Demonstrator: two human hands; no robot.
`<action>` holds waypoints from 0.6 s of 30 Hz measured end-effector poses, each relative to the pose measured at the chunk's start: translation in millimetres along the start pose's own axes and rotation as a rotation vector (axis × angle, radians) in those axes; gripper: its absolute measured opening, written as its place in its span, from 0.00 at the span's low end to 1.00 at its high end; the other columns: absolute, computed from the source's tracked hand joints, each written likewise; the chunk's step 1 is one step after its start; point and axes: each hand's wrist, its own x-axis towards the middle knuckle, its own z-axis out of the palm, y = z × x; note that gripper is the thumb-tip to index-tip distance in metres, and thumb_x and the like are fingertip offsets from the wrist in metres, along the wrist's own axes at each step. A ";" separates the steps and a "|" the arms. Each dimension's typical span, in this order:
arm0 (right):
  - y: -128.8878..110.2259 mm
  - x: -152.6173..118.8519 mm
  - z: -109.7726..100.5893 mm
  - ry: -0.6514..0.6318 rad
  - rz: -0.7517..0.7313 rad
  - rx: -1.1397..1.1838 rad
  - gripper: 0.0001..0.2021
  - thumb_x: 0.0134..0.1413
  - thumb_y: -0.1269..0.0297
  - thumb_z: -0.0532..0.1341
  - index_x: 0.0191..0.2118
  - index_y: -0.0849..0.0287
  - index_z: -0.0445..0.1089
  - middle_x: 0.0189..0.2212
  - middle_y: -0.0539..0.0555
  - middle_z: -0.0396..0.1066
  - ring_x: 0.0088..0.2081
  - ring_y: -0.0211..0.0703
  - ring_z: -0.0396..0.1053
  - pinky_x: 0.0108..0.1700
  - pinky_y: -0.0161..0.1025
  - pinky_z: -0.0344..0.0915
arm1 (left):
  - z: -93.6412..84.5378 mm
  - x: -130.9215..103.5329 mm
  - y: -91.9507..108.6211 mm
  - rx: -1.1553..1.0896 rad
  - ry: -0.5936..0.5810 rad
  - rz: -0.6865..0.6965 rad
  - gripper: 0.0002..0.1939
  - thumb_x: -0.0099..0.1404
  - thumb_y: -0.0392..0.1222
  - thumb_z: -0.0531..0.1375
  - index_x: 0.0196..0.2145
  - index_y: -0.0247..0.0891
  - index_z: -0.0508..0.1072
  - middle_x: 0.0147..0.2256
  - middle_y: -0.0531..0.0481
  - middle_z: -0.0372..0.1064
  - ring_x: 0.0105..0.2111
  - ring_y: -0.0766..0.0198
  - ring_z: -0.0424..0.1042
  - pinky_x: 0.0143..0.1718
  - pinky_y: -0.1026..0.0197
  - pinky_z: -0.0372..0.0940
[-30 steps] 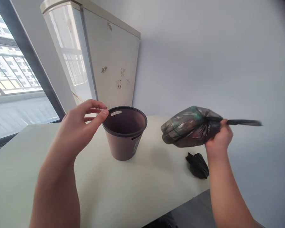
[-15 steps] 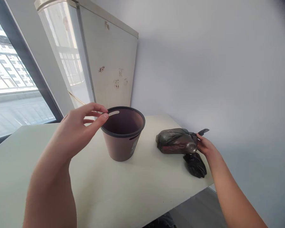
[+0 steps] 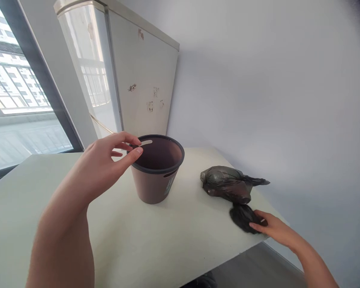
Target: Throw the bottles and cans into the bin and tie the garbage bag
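Note:
A brown bin [image 3: 153,186] with a black rim stands upright on the pale table. My left hand [image 3: 115,154] is at the left side of its rim, thumb and fingertips bent around the edge near the handle slot. To the right lies a knotted dark plastic bag [image 3: 226,184] with things inside, its twisted end pointing right. Just in front of it sits a small crumpled black bag [image 3: 243,217]. My right hand [image 3: 268,226] has its thumb and fingers around the right end of this small bag.
The pale table [image 3: 156,244] ends at a front edge on the right, above a grey floor. Behind the bin stands a white refrigerator [image 3: 144,72] with rusty marks. A wall [image 3: 258,100] runs along the right; a window is at the left.
My right hand has let go of the larger bag's knotted end and moved down to the small black bag. The larger bag has settled slightly lower. The view has shifted slightly.

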 end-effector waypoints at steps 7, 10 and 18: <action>-95.7 -64.0 4.5 -0.243 -0.483 0.167 0.11 0.50 0.52 0.73 0.33 0.52 0.77 0.33 0.57 0.77 0.38 0.56 0.77 0.39 0.46 0.75 | 3.6 -3.5 7.0 0.044 -0.085 0.048 0.11 0.67 0.53 0.65 0.42 0.49 0.81 0.31 0.48 0.78 0.27 0.57 0.75 0.23 0.62 0.65; -164.7 -60.1 24.1 -0.040 -0.650 0.475 0.14 0.53 0.52 0.73 0.41 0.52 0.75 0.30 0.53 0.74 0.33 0.49 0.74 0.33 0.41 0.73 | 4.5 -8.4 15.5 0.030 -0.190 0.033 0.12 0.70 0.53 0.62 0.46 0.48 0.80 0.23 0.52 0.74 0.20 0.61 0.70 0.20 0.62 0.61; -334.3 -70.3 71.2 -0.124 -1.085 0.612 0.10 0.61 0.57 0.69 0.42 0.56 0.76 0.39 0.53 0.78 0.43 0.47 0.75 0.47 0.41 0.72 | 15.9 -13.8 43.4 -0.217 -0.209 0.135 0.13 0.67 0.42 0.66 0.49 0.46 0.79 0.40 0.49 0.79 0.41 0.57 0.76 0.43 0.57 0.71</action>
